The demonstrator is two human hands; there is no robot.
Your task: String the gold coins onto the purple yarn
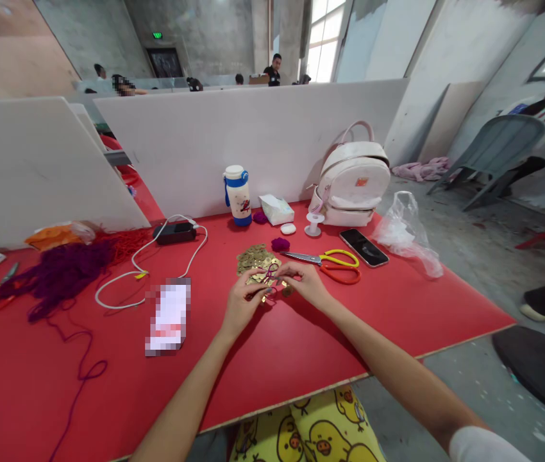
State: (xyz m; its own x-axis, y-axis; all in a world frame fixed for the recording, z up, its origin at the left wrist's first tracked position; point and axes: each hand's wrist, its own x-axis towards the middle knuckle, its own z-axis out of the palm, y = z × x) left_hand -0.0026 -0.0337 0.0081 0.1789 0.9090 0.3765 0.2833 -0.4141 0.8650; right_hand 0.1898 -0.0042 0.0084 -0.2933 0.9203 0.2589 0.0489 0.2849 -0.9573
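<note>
My left hand and my right hand meet over the red table, fingertips close together. Between them runs a thin purple cord, pinched by both hands. A gold coin-like disc hangs near the left fingertips on the cord. Just beyond my hands lies a pile of gold discs, partly hidden by my fingers. Scissors with yellow and orange handles rest to the right, blades pointing left. A small purple yarn ball sits behind the pile.
On the red table stand a bottle, tissue pack, white spool and white backpack. A dark phone and plastic bag lie right. Leftward are a power bank, a blurred phone and purple yarn.
</note>
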